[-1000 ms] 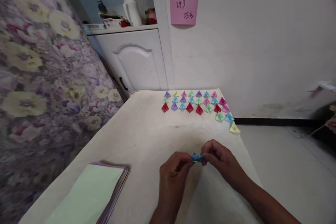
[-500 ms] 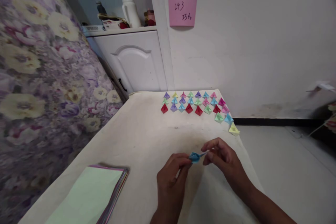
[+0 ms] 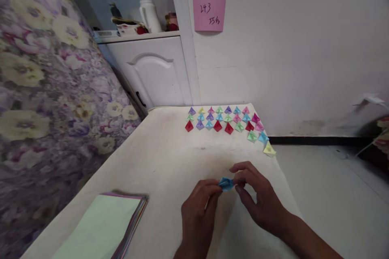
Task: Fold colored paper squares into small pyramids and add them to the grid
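Observation:
A small blue folded-paper piece (image 3: 225,184) is held just above the table, its left end pinched between the thumb and fingers of my left hand (image 3: 200,204). At its right end, my right hand (image 3: 259,196) closes thumb and fingertips on the tip, with the index finger raised above. Beyond the hands, several small folded-paper pieces stand in rows, among them a red one (image 3: 229,128), a green one (image 3: 252,136) and a yellow one (image 3: 269,149). The underside of the blue piece is hidden by my fingers.
A stack of coloured paper (image 3: 99,226), pale green on top, lies at the table's (image 3: 164,162) left front. A flowered curtain (image 3: 60,101) hangs on the left. Behind are a white cabinet (image 3: 154,73) and a wall bearing a pink note (image 3: 209,8).
My right fingers have moved in against the blue piece. The narrow strip that stuck out to its right is no longer visible. My left hand keeps its grip.

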`<state>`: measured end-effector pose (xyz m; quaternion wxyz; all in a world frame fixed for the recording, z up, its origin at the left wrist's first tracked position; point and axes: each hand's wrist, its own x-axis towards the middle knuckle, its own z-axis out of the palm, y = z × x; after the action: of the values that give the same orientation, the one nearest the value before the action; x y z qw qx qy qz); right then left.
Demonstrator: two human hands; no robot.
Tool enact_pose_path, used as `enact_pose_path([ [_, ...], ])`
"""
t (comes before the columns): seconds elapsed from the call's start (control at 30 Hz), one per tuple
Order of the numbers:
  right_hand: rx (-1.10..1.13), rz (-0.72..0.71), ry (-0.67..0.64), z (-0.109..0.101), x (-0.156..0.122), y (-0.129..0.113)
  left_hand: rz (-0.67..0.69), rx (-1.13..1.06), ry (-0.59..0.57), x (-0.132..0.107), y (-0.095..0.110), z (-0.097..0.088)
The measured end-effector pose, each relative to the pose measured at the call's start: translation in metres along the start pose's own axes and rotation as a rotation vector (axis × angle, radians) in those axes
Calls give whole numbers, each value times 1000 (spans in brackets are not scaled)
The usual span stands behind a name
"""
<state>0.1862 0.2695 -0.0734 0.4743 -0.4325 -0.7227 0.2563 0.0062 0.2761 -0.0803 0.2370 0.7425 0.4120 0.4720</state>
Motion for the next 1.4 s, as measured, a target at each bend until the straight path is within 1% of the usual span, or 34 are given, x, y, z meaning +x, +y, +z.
enact_pose_path([
  [0.2,-30,-51,13,1,-1,-2,102,35,22,-2,2,-1],
  [0.4,-77,-138,85,3,-3,-4,119,46,72,-2,8,-2],
  [0.5,-93,-159,103,2,-4,-6,133,56,78,-3,11,-4],
  [0.73,-104,-142,76,3,-5,-8,125,66,71,-3,13,-4],
  [0.97,-98,-171,57,1,-3,-7,133,10,69,-1,14,-3],
  [1.13,-118,-187,17,-2,-4,-9,144,-22,54,-2,13,-2],
  [1.27,-86,-150,-30,-7,-5,-13,113,12,42,-3,13,-3],
  [1.4,-89,-135,-14,-8,-4,-13,100,70,18,-4,13,-3],
])
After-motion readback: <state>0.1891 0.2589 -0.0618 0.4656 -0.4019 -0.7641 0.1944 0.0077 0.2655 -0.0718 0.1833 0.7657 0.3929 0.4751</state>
